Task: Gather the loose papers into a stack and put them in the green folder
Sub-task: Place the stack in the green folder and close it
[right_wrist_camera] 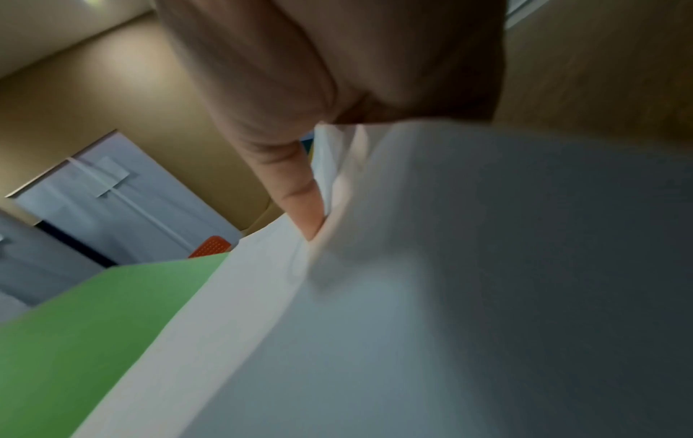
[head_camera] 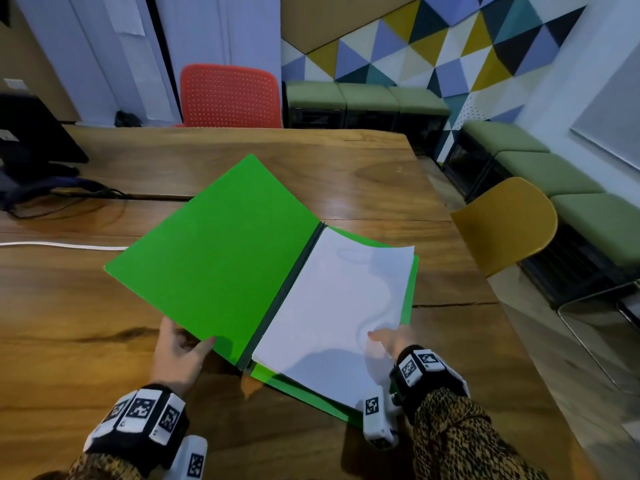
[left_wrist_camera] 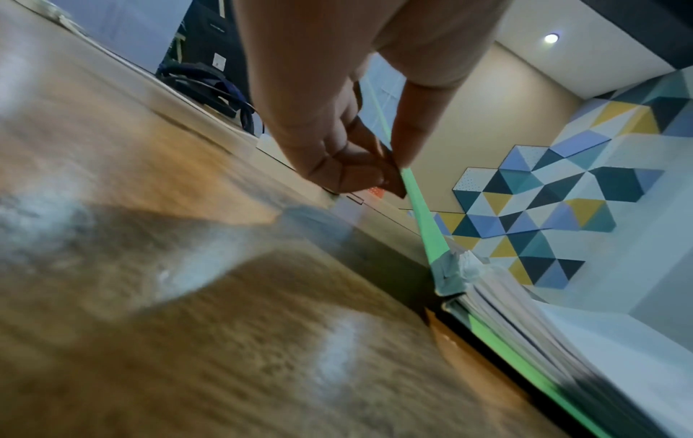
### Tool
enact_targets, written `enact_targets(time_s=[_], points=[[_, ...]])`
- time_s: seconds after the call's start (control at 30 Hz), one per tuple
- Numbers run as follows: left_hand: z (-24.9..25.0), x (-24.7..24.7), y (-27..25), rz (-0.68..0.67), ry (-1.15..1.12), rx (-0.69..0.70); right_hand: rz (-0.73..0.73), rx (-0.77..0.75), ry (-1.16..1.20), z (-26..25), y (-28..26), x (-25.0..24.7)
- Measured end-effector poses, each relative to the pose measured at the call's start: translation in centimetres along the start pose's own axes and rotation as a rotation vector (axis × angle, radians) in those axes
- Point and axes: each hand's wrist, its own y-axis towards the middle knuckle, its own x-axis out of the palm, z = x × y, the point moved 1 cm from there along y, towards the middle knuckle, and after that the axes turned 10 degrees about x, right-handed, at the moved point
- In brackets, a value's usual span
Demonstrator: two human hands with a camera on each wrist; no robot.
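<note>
The green folder [head_camera: 221, 258] lies open on the wooden table [head_camera: 69, 323], its left cover raised off the surface. My left hand [head_camera: 180, 351] pinches that cover's near edge between thumb and fingers, seen in the left wrist view as left hand [left_wrist_camera: 360, 154] on the green folder [left_wrist_camera: 424, 219]. A stack of white papers [head_camera: 332, 306] lies on the folder's right half against the dark spine. My right hand [head_camera: 391, 341] grips the papers' near right corner, thumb on top, so the sheets buckle there. In the right wrist view the right hand [right_wrist_camera: 300, 183] holds the papers [right_wrist_camera: 412, 296].
A red chair [head_camera: 230, 97] stands at the table's far side and a yellow chair [head_camera: 509, 223] at its right edge. A dark monitor base with cables [head_camera: 38, 161] and a white cable [head_camera: 62, 244] lie at the far left. Green benches [head_camera: 554, 174] line the wall.
</note>
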Motion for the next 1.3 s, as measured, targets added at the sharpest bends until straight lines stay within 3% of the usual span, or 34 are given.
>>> enact_targets(time_s=[0.17, 0.27, 0.33, 0.47, 0.57, 0.67, 0.9, 1.13, 1.3], points=[[1.7, 0.3, -1.8, -0.12, -0.062, 0.166, 0.102, -0.024, 0.067, 0.2, -0.7, -0.7], [3.2, 0.5, -2.8, -0.251, -0.137, 0.177, 0.134, -0.037, 0.042, 1.6, -0.5, -1.5], [3.5, 1.0, -3.0, -0.289, -0.167, 0.132, 0.079, -0.062, 0.117, 2.4, -0.6, -2.1], [3.0, 2.3, -2.5, -0.509, -0.053, 0.215, -0.075, -0.036, 0.391, 4.0, -2.4, -3.3], [1.8, 3.3, -1.7, -0.585, 0.021, 0.235, -0.187, -0.044, 0.409, 5.3, -3.7, -4.3], [0.5, 4.4, -0.9, -0.657, 0.264, 0.293, -0.226, -0.074, 0.413, 6.6, -4.8, -4.7], [0.4, 6.1, -0.5, -0.716, 0.644, 0.227, -0.289, -0.212, 0.135, 7.0, -6.8, -4.2], [0.0, 4.7, -0.1, -0.577, 0.669, 0.117, -0.235, -0.274, -0.186, 3.2, -6.0, -3.2], [-0.2, 3.5, -0.3, -0.501, 0.649, 0.085, -0.245, -0.313, -0.206, -0.2, -4.8, -1.7]])
